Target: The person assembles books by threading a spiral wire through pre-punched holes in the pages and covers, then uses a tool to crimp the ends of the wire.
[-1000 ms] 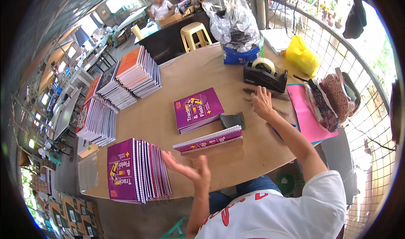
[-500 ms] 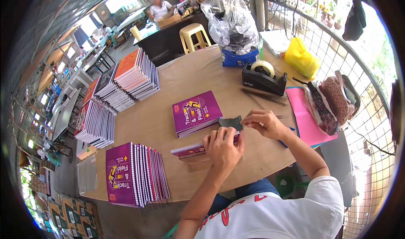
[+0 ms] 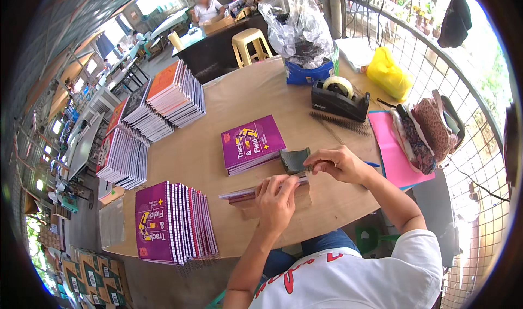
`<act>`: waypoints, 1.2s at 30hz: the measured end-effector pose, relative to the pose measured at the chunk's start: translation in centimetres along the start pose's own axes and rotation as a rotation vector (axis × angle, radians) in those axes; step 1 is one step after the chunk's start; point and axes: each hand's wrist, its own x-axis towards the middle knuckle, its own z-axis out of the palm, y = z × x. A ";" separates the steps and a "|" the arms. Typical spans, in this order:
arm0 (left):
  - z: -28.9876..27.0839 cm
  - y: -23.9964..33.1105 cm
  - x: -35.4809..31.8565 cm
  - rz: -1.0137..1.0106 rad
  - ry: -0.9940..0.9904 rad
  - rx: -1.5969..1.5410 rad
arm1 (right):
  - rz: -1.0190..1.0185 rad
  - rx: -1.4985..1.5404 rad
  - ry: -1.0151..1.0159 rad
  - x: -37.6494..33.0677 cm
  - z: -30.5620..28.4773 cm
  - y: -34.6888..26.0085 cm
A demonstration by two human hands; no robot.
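Note:
A thin purple notebook (image 3: 238, 194) stands on edge near the front of the table, against a brown cardboard piece (image 3: 303, 198). My left hand (image 3: 275, 199) is closed over its upper edge, fingers on the far side. To the right, my right hand (image 3: 339, 164) pinches at the notebook's right end; what is between the fingertips is too small to make out. Beside those fingertips sits a small dark grey-green open tray-like piece (image 3: 295, 162). Behind the left hand lies a short pile of purple notebooks (image 3: 254, 143), cover up.
Spiral-bound purple notebooks (image 3: 155, 219) lean in a row at the left front. Taller book stacks (image 3: 173, 91) stand at the back left. A black tape dispenser (image 3: 339, 102), loose wire coils (image 3: 343, 123), pink paper (image 3: 389, 140) and a pouch (image 3: 433, 123) occupy the right side.
My left hand has shifted slightly left and down along the notebook, which now shows more edge-on. My right hand has moved slightly left and lower beside the dark tray-like piece.

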 end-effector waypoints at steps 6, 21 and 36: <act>-0.3 -0.9 -1.5 0.224 0.045 0.007 | -0.166 0.007 -0.179 0.2 -0.5 0.1; -0.3 -0.2 0.4 0.037 0.013 -0.080 | -0.193 -0.328 -0.085 -0.3 -0.1 -1.1; -0.6 0.0 1.4 -0.014 -0.059 -0.040 | -0.174 -0.332 0.011 -0.7 1.1 -0.4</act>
